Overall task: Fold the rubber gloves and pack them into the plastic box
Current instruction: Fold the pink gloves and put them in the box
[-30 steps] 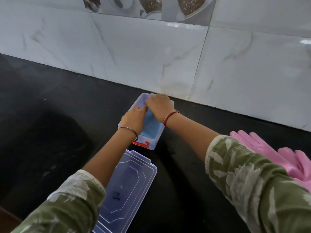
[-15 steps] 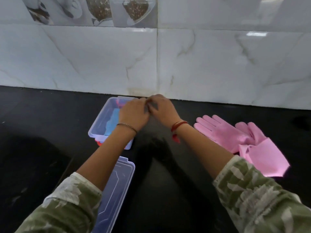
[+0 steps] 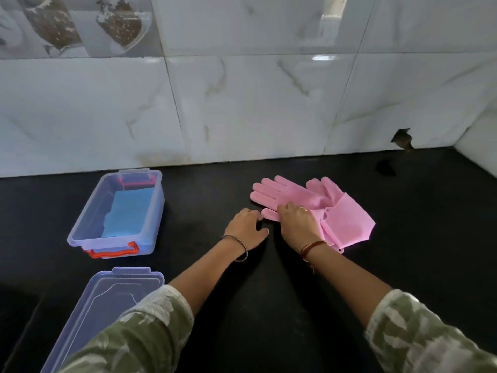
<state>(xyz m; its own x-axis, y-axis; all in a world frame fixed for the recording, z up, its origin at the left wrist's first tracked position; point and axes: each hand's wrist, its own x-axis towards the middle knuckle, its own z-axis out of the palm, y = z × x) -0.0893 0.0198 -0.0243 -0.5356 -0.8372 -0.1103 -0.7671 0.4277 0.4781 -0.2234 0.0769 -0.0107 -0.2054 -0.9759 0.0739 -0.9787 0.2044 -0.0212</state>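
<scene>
A pair of pink rubber gloves lies flat on the black counter at the right, fingers pointing left. My right hand rests on top of the gloves near their palms, fingers down on the rubber. My left hand hovers just left of the glove fingers, fingers spread, holding nothing. A clear plastic box with orange handles stands at the left, holding a folded blue glove.
The box's clear lid lies on the counter in front of the box. A white marble-tiled wall runs along the counter's back edge and turns a corner at the far right. Black counter stretches between my arms.
Both hands left the box and moved right to the pink gloves. The view swung right, bringing the gloves to the middle. The blue glove stays in the box.
</scene>
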